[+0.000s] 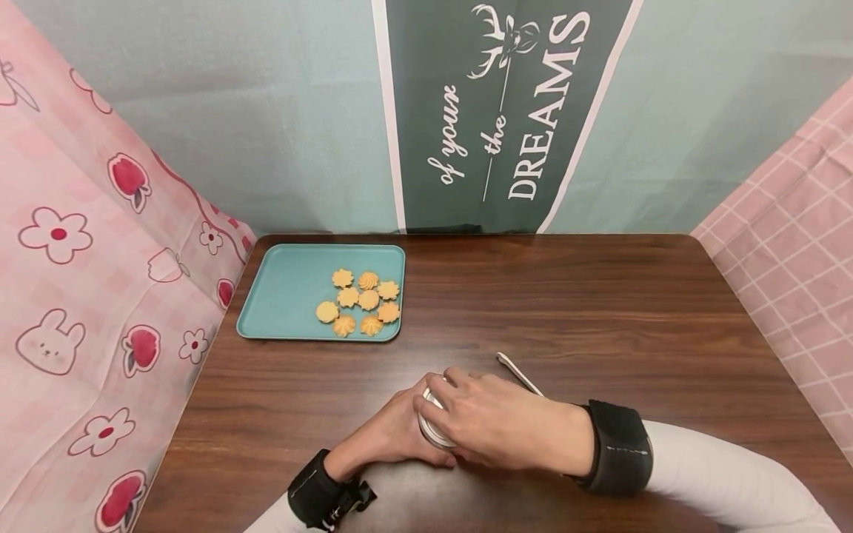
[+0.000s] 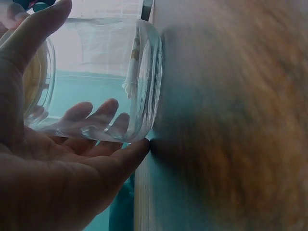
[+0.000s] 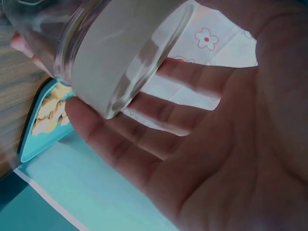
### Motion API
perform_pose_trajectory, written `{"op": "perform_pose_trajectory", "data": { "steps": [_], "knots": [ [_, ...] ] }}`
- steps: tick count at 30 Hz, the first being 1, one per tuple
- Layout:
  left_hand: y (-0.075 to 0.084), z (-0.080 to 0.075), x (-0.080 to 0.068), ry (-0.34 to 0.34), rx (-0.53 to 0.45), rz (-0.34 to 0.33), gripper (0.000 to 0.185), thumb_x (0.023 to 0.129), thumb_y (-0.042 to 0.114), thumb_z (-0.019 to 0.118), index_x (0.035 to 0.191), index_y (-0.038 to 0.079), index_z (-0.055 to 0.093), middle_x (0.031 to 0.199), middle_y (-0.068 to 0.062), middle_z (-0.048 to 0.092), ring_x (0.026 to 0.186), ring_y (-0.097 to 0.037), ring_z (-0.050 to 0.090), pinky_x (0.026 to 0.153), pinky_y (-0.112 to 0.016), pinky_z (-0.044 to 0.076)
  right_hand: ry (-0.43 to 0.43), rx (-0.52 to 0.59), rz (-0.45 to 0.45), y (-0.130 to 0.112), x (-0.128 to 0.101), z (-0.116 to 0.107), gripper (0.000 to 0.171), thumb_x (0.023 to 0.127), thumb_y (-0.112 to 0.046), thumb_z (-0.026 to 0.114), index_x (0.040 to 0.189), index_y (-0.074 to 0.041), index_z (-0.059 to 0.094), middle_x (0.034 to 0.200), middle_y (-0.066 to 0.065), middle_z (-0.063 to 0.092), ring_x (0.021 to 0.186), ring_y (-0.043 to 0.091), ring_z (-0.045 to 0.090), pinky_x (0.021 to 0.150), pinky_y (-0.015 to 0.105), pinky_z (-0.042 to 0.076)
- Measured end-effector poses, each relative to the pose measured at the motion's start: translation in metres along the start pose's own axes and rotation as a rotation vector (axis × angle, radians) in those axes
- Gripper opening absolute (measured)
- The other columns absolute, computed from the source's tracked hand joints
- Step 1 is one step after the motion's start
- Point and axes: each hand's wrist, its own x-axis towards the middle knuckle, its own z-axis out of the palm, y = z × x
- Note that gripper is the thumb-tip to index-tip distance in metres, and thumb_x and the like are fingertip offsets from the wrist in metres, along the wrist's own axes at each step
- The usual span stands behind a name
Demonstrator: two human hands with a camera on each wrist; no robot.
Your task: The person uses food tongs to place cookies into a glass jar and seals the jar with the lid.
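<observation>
A clear glass jar (image 2: 91,53) stands upright on the table, and no contents show through its wall in the left wrist view. My left hand (image 1: 395,429) holds it round the side, with fingertips low near the base. On top sits a pale lid (image 3: 125,53) with a clear rim. My right hand (image 1: 496,418) grips this lid from above, its fingers spread along the edge. In the head view both hands cover most of the jar, leaving only part of the lid visible between them.
A teal tray (image 1: 289,289) lies at the back left, with several piped butter cookies (image 1: 369,299) at its right end. A slim white utensil (image 1: 516,370) rests on the wooden table (image 1: 600,311) beyond my right hand, partly hidden by the wrist. Curtains enclose the back and sides.
</observation>
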Motion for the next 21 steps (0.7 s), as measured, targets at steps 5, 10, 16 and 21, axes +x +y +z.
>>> {"op": "perform_pose_trajectory", "data": {
  "steps": [5, 10, 16, 21],
  "knots": [
    [-0.0005, 0.001, -0.0009, 0.003, 0.027, -0.013, 0.104, 0.067, 0.033, 0.102, 0.152, 0.018, 0.043, 0.133, 0.007, 0.065, 0.109, -0.004, 0.065, 0.094, -0.025, 0.054, -0.012, 0.01, -0.046, 0.0036, 0.0012, -0.0013, 0.047, 0.086, -0.036, 0.083, 0.124, -0.016, 0.062, 0.112, 0.001, 0.059, 0.093, 0.017, 0.058, 0.073, 0.028, 0.056],
    [-0.0012, 0.001, -0.0004, -0.003, 0.015, -0.015, 0.105, 0.068, 0.032, 0.102, 0.153, 0.018, 0.043, 0.134, 0.006, 0.065, 0.111, -0.005, 0.065, 0.095, -0.026, 0.054, -0.03, 0.032, -0.068, 0.0061, 0.0021, -0.0032, 0.042, 0.088, -0.033, 0.082, 0.122, -0.018, 0.062, 0.113, 0.0, 0.058, 0.096, 0.017, 0.058, 0.073, 0.027, 0.055],
    [-0.0004, -0.0006, -0.0008, -0.025, 0.038, -0.003, 0.105, 0.07, 0.034, 0.1, 0.156, 0.017, 0.043, 0.141, 0.007, 0.062, 0.117, -0.005, 0.062, 0.099, -0.027, 0.053, -0.026, 0.058, -0.1, 0.0086, 0.0027, -0.0019, 0.036, 0.089, -0.027, 0.081, 0.119, -0.022, 0.062, 0.117, -0.002, 0.06, 0.105, 0.017, 0.058, 0.077, 0.03, 0.056],
    [0.0002, -0.0015, 0.0, -0.031, 0.04, 0.015, 0.105, 0.071, 0.033, 0.1, 0.157, 0.02, 0.042, 0.144, 0.009, 0.059, 0.121, -0.005, 0.06, 0.102, -0.027, 0.052, -0.026, 0.074, -0.128, 0.0104, 0.0029, -0.002, 0.037, 0.089, -0.024, 0.081, 0.12, -0.022, 0.062, 0.119, -0.003, 0.061, 0.113, 0.017, 0.058, 0.081, 0.032, 0.056]
  ]
}}
